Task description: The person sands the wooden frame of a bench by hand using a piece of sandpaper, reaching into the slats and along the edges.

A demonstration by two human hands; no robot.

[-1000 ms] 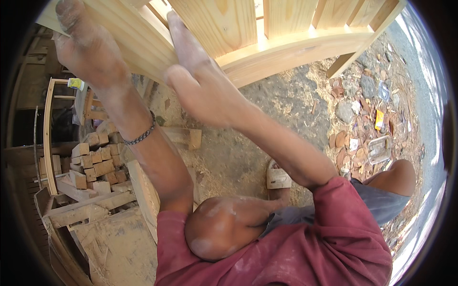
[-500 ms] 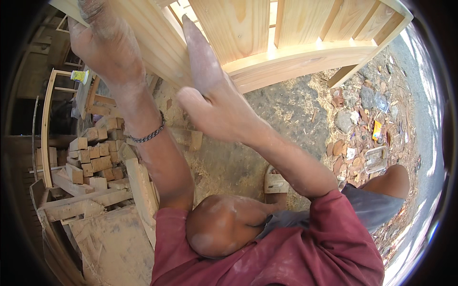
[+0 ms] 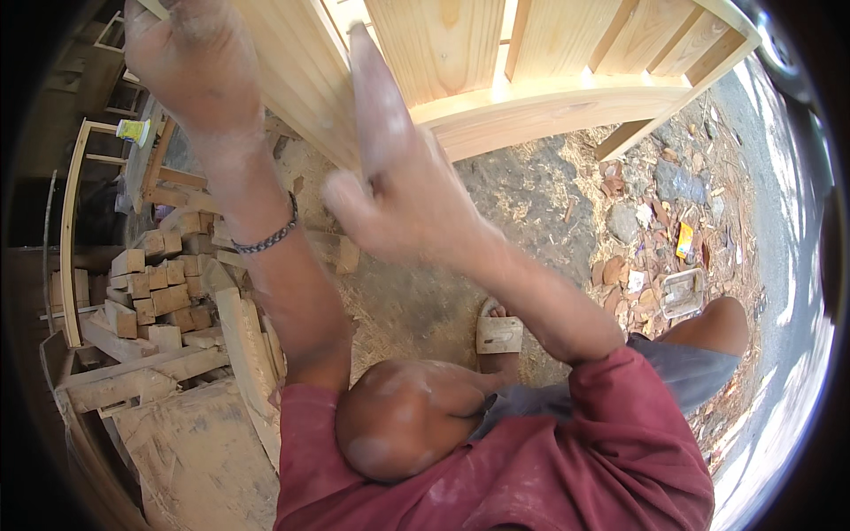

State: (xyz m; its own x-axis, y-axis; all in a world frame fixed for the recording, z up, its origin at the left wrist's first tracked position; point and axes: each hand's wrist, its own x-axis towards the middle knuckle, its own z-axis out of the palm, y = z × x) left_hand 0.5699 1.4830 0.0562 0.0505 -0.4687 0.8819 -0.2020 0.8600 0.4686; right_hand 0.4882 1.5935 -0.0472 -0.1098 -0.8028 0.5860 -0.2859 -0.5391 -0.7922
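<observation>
A pale, unpainted wooden piece of furniture (image 3: 443,53) with slats and a curved lower rail stands at the top of the view. My left hand (image 3: 195,62) is closed around the edge of its wide side board (image 3: 292,71) at upper left; its fingertips are partly hidden. A dark braided bracelet (image 3: 267,237) circles that wrist. My right hand (image 3: 398,186), dusty and a little blurred, lies along the inner edge of the same board. Its fingers are stretched out toward the slats and the thumb stands apart. Nothing shows in it, though its palm is hidden.
Stacked wood blocks (image 3: 159,288) and loose planks (image 3: 159,376) lie at left, near a thin wooden frame (image 3: 75,230) and a small yellow-and-white tub (image 3: 133,131). My bent knee (image 3: 412,420) is below my hands. Litter and a clear plastic tray (image 3: 682,294) lie at right.
The view has shifted slightly, so the floor things sit a little further left. My right hand is more blurred and a little lower along the board; my left keeps its hold.
</observation>
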